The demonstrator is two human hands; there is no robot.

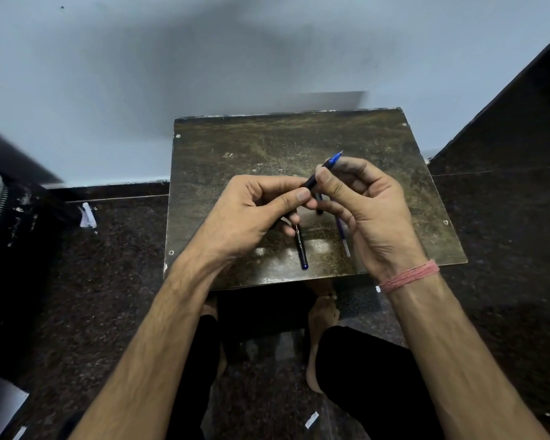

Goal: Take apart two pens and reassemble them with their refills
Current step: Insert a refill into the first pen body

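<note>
Holding one pen (323,173) above the desk (267,147), my left hand (251,214) and right hand (362,201) both pinch it; twisting too hard could drop parts onto the barrel (300,246) and refill (343,236) lying below.

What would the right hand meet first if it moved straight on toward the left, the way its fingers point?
Most likely the left hand: the right hand points its fingers at it, and both already hold the same pen, with fingertips nearly touching. Depth is hard to judge from this one view.

Two pens (311,182) (300,246), one refill (343,235), one cap (318,204)
</note>
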